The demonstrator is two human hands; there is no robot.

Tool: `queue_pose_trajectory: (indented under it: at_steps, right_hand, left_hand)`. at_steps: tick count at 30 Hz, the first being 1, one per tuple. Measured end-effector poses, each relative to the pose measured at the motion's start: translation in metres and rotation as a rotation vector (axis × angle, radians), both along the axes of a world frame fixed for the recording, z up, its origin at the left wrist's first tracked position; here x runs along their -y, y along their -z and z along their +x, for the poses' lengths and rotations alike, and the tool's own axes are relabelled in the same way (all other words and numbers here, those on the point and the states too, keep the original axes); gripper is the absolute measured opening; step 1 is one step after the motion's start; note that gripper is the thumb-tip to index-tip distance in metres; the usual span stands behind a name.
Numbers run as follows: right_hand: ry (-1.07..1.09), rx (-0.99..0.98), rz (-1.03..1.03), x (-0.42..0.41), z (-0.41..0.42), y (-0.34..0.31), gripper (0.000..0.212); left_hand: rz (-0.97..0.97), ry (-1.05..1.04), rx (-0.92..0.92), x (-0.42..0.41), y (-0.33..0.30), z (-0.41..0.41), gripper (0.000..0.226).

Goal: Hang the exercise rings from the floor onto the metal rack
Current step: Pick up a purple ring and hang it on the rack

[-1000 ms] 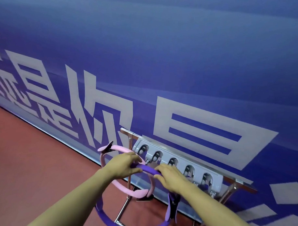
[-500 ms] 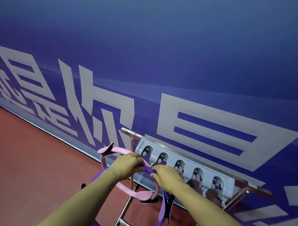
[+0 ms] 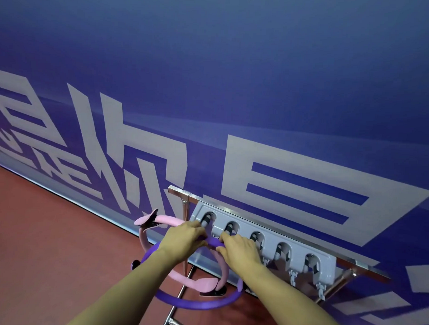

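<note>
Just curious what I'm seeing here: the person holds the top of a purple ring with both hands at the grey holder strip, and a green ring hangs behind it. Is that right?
Not quite: the ring behind is pink, not green. The head view shows both the left hand and the right hand gripping the top of the purple ring at the grey holder strip, with the pink ring behind it.

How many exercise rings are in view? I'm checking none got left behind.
2. The pink ring hangs at the left end of the metal rack; the purple ring is gripped at its top by both hands, overlapping it. Others may lie out of view.
</note>
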State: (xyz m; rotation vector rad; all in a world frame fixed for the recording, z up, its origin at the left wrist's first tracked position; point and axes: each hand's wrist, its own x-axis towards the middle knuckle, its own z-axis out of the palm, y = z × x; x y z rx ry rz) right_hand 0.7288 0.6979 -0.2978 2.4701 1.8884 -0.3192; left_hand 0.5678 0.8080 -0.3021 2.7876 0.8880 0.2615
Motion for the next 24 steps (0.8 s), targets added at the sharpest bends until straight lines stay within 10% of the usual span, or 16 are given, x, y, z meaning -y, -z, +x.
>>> queue_pose_trajectory:
  at_steps: [8,24]
  right_hand:
    - [0.018,-0.043,0.072,0.004,-0.005,0.01,0.031]
    - [0.018,-0.331,0.213,0.041,0.008,0.002,0.038]
  left_hand:
    - [0.131,-0.056,-0.013,0.006,0.015,0.0,0.026]
    - [-0.2,-0.194,0.191,0.031,-0.001,0.008,0.027]
